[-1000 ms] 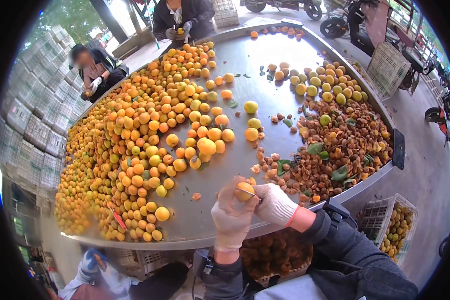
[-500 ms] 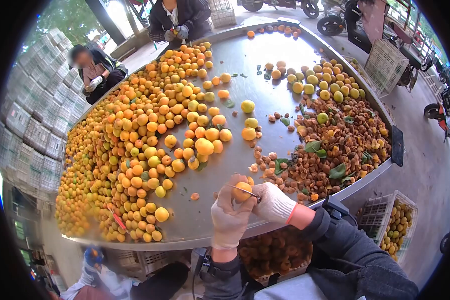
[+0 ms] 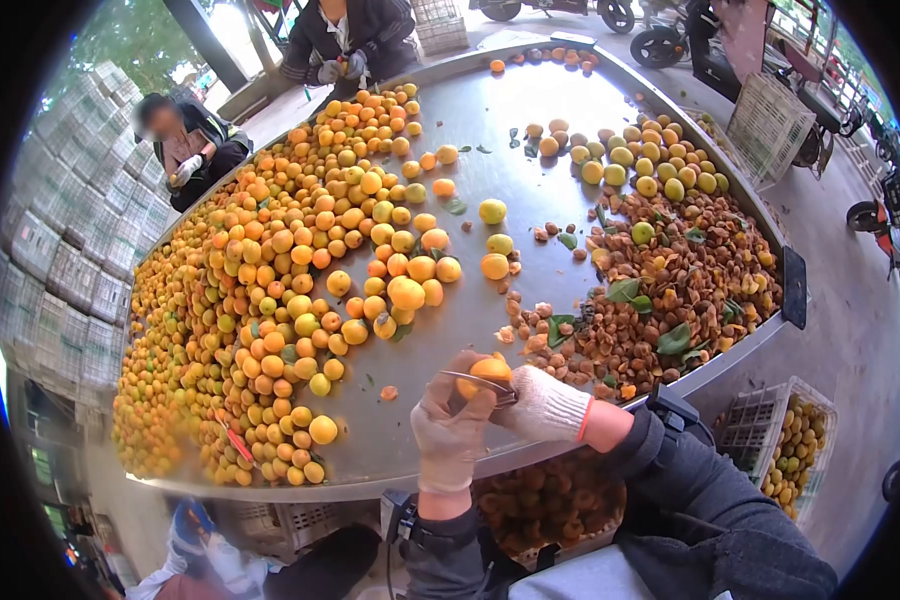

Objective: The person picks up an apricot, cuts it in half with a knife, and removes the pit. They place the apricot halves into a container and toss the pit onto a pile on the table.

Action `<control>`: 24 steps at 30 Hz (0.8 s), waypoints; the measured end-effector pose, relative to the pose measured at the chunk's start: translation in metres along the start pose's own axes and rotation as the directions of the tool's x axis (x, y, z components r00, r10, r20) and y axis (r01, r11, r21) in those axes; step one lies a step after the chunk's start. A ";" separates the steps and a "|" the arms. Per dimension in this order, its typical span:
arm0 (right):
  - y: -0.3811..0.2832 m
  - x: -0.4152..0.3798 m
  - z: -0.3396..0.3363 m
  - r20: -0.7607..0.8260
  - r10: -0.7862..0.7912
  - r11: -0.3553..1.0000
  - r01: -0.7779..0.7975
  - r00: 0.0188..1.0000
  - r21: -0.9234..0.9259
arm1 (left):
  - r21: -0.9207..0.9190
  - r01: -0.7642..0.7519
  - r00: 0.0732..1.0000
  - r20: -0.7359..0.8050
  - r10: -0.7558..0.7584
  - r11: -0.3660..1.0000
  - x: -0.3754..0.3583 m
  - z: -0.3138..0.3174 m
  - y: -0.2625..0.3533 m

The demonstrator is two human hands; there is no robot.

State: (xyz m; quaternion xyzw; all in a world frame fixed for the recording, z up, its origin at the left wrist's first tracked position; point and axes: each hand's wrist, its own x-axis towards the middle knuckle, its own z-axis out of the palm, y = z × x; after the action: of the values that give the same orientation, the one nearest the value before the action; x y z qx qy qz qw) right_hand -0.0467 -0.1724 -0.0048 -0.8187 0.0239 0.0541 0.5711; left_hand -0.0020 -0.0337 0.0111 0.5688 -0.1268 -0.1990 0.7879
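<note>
My left hand [image 3: 446,432], in a white knit glove, closes round an orange apricot [image 3: 492,370] above the near edge of the metal table [image 3: 390,450]. My right hand [image 3: 548,402], gloved too, grips a small knife [image 3: 478,381] whose thin blade lies across the fruit at a cut. The knife's handle is hidden in the glove. Beyond my hands to the right spreads a heap of brown apricot pits and scraps [image 3: 630,335] with green leaves. Left of my hands lies a big pile of whole apricots [image 3: 270,290].
Below the table's edge, a crate of opened fruit [image 3: 550,505] sits in front of me. A crate of yellow-green apricots [image 3: 795,450] stands on the right. A red-handled tool [image 3: 235,440] lies on the pile. Two people [image 3: 350,45] work across the table; another person [image 3: 205,550] is at lower left.
The knife blade has turned across the apricot, which now shows a cut with orange flesh. Both hands stay close together in nearly the same place.
</note>
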 end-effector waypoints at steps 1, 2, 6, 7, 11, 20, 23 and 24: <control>-0.004 -0.002 -0.004 -0.002 -0.002 1.000 0.002 1.000 0.000 | -0.092 0.044 0.999 0.006 -0.043 0.995 0.003 -0.003 -0.003; -0.009 -0.006 -0.010 0.016 0.009 1.000 -0.009 1.000 -0.006 | -0.183 0.090 0.996 0.017 -0.088 0.979 0.005 -0.006 -0.005; -0.033 -0.021 -0.041 0.080 0.128 0.953 -0.145 0.989 0.265 | -0.565 0.229 0.973 0.152 -0.173 0.793 0.008 -0.008 -0.003; -0.022 -0.016 -0.037 -0.090 -0.153 0.923 0.175 0.984 0.343 | -0.589 0.228 0.974 0.121 -0.194 0.775 0.007 -0.001 -0.001; -0.032 -0.022 -0.048 -0.285 0.100 0.739 0.121 0.953 0.663 | -0.595 0.331 0.942 0.168 -0.289 0.733 0.005 -0.006 -0.011; -0.046 -0.013 -0.043 -0.554 0.357 0.364 0.434 0.752 0.824 | -0.328 0.450 0.879 0.002 -0.476 0.830 -0.001 0.025 -0.037; -0.039 -0.020 -0.044 -0.597 0.197 0.550 0.417 0.778 0.724 | -0.303 0.465 0.874 0.007 -0.486 0.832 -0.001 0.029 -0.036; -0.039 -0.020 -0.042 -0.597 0.198 0.549 0.416 0.778 0.725 | -0.302 0.466 0.874 0.006 -0.487 0.832 -0.002 0.031 -0.036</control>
State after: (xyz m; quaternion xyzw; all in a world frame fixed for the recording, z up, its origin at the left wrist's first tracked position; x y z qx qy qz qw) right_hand -0.0597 -0.1991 0.0482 -0.4197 0.1767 -0.2725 0.8476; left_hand -0.0234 -0.0688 -0.0132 0.4653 0.0779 -0.3852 0.7931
